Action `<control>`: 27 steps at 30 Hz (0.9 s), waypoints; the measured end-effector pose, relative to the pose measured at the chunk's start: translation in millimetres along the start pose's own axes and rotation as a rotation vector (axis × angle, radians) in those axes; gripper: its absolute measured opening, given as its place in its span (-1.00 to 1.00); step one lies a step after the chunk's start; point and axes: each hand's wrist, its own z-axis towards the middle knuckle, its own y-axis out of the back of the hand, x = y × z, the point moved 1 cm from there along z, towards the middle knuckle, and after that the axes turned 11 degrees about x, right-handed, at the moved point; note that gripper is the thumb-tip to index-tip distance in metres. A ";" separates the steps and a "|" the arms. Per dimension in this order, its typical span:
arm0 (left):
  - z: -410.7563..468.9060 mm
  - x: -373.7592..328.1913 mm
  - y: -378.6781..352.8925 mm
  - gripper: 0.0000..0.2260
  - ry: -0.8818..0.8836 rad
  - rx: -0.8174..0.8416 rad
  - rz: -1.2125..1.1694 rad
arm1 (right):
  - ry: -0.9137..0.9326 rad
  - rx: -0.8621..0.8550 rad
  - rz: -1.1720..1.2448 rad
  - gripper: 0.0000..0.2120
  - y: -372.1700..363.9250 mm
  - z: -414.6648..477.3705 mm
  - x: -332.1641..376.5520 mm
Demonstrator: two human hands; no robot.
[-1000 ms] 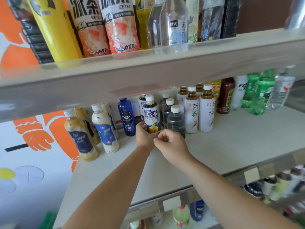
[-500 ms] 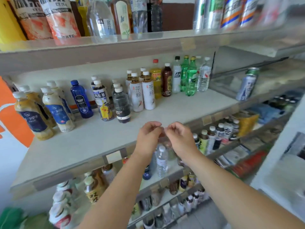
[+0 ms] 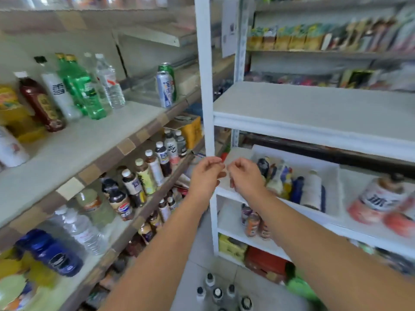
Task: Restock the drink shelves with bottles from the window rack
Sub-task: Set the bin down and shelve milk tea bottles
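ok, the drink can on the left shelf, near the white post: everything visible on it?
The can is a tall slim one, apparently metal, with a silver-white body carrying blue and red print that is too blurred to read. A green can seems to stand directly behind it, only its top and right edge showing. It looks upright, leaning only as the wide lens bends it, near the right end of the pale shelf, apart from the bottles further left. Neither hand touches it.

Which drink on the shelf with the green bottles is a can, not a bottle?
The silver and blue can with the green can right behind it, standing apart at the right end of the shelf. It is short and metal; the others are taller plastic bottles with caps.
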 end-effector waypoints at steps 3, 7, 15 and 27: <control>27.5 21.1 -35.4 -0.86 0.064 0.111 0.013 | -0.061 -0.115 -0.007 -0.82 33.1 2.8 -25.7; 60.4 45.8 -71.6 -0.84 0.117 0.228 0.010 | -0.196 -0.190 -0.011 -0.86 58.6 8.9 -52.6; 123.2 79.8 -113.4 -0.78 0.116 0.295 0.257 | -0.342 -0.359 -0.004 -0.92 102.2 31.7 -97.0; 232.6 137.8 -141.8 -0.73 0.417 0.258 0.854 | -0.762 -0.170 -0.232 -0.35 150.9 132.2 -170.0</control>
